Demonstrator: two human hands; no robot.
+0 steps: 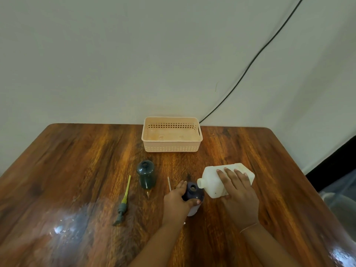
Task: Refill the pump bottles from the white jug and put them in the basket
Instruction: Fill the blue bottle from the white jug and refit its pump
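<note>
White jug (212,181) just right of centre, low in the frame, tipped nearly flat and gripped from above by the right hand (238,191), fingers laid over its broad face. Left hand (176,199) wrapped round the dark blue bottle (193,191), steadying it upright on the wooden table (77,170). Long axis of the jug running left to right across the frame, base a little higher; mouth pointing left, close against the bottle's open neck. Cannot tell whether liquid is flowing. To pour well: keep the spout over the opening, raise the jug's base slowly, hold the bottle firm, and stop short of the neck. Green bottle (146,175) standing open left of centre; a pump (123,204) lying further left, tube pointing up-frame. Peach basket (171,147) at upper centre, well apart.
</note>
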